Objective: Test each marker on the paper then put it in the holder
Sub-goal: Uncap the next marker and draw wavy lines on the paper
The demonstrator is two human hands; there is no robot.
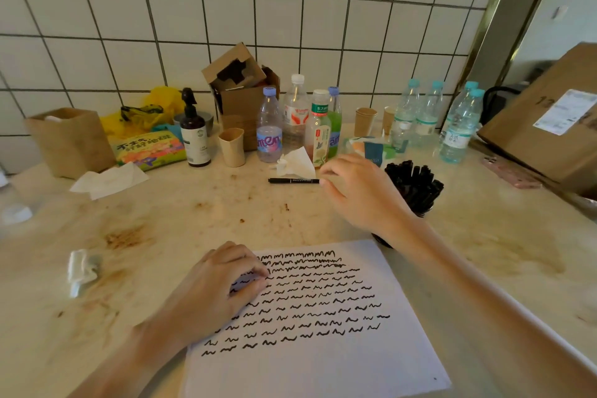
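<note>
A: What's behind the counter?
B: A wall of white tiles (226, 16) with dark grout, from nine to one o'clock.
A: And at two o'clock?
B: A brass-edged door frame (494, 19). The stained beige countertop (181, 213) is evenly lit

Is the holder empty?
No, the holder is packed full of black markers, and only one marker lies on the table.
</note>
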